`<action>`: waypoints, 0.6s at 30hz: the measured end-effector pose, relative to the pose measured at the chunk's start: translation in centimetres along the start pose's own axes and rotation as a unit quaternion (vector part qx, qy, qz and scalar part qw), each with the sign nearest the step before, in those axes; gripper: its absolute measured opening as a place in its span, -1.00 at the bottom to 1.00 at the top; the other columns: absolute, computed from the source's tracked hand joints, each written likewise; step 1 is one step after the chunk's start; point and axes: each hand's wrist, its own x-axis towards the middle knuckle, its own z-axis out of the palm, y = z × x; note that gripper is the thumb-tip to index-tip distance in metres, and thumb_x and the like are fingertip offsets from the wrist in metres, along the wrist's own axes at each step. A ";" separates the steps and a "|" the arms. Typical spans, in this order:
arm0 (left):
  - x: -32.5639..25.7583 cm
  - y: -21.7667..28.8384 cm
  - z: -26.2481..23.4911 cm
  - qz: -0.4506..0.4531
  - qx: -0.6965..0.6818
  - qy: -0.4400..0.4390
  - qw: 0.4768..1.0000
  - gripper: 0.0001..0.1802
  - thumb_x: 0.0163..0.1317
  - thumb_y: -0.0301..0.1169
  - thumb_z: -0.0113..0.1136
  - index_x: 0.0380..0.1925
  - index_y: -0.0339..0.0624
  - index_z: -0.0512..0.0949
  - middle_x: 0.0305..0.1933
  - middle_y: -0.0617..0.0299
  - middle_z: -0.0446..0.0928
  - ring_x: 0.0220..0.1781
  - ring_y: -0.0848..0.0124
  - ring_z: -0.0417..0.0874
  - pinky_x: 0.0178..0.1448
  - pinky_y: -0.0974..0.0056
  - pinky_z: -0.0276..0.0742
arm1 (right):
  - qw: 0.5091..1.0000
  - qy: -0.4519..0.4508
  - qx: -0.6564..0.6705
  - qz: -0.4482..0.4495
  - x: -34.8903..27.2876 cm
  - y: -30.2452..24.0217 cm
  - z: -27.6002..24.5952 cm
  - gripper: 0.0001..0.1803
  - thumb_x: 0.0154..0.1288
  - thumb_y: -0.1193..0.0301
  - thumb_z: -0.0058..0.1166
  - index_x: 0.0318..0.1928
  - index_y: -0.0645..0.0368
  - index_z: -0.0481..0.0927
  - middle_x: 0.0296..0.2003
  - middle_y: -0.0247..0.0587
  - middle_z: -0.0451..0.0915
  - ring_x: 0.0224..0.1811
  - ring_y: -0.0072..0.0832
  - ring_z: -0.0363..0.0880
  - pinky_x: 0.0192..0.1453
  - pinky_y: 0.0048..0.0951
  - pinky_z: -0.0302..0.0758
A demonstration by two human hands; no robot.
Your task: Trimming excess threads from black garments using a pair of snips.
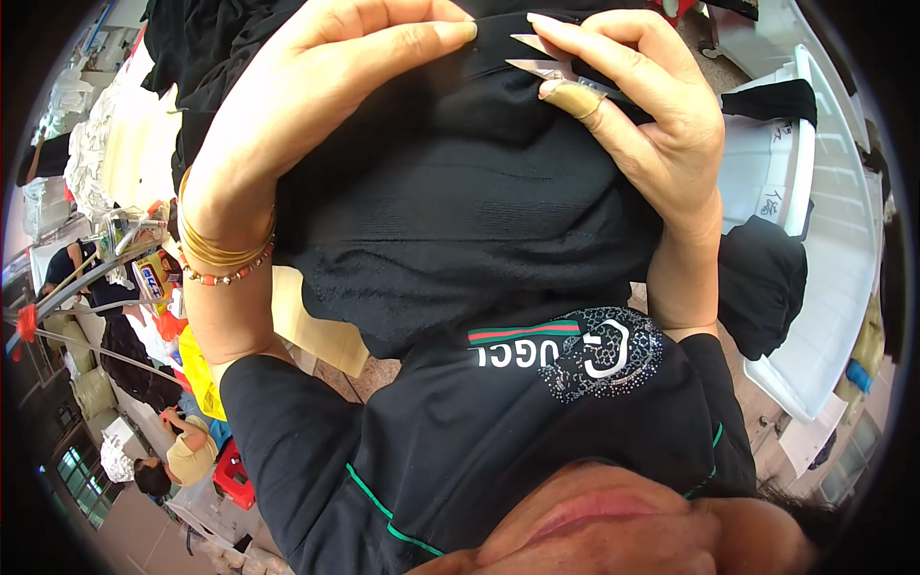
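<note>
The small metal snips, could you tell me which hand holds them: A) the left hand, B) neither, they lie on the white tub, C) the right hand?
C: the right hand grips the snips over the black garment, a brass thimble ring on one finger; the left hand only pinches cloth.

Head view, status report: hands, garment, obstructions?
Left hand gripping black knit garment. Right hand holding small metal thread snips at fabric. Nothing obstructing.

Bright even daylight, sharp centre, fisheye-bent dark rim

Packages at the left edge of a garment workshop

We see a yellow, blue and red box on the cluttered left bench, beside clear plastic bags.
</note>
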 end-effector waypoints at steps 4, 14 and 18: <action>0.7 0.0 -0.3 -0.011 -0.066 -0.009 0.998 -0.72 0.36 -0.46 0.33 0.04 -0.29 0.70 0.05 0.23 0.70 0.14 0.49 0.66 0.33 0.40 0.46 | 1.000 -0.011 0.000 -0.009 0.4 0.1 0.3 -0.52 0.05 0.55 0.50 0.05 0.29 0.74 -0.27 -0.20 0.59 -0.26 -0.38 0.57 -0.18 -0.44 0.49; 2.3 -0.8 0.7 0.184 -0.213 -0.183 0.942 -0.74 0.51 -0.43 0.17 0.01 -0.40 0.67 -0.10 0.29 0.71 -0.07 0.60 0.64 0.08 0.52 0.54 | 0.998 -0.004 -0.043 -0.034 1.0 -0.4 1.1 -0.58 0.05 0.54 0.49 -0.01 0.27 0.77 -0.32 -0.22 0.60 -0.29 -0.37 0.58 -0.21 -0.43 0.49; 1.1 0.0 0.2 -0.037 -0.147 -0.083 0.985 -0.74 0.50 -0.41 0.18 -0.01 -0.39 0.69 -0.10 0.25 0.73 -0.05 0.57 0.65 0.12 0.49 0.54 | 0.997 -0.004 -0.056 -0.054 0.9 0.1 1.4 -0.61 0.06 0.56 0.48 -0.03 0.27 0.78 -0.32 -0.22 0.60 -0.30 -0.39 0.58 -0.23 -0.44 0.49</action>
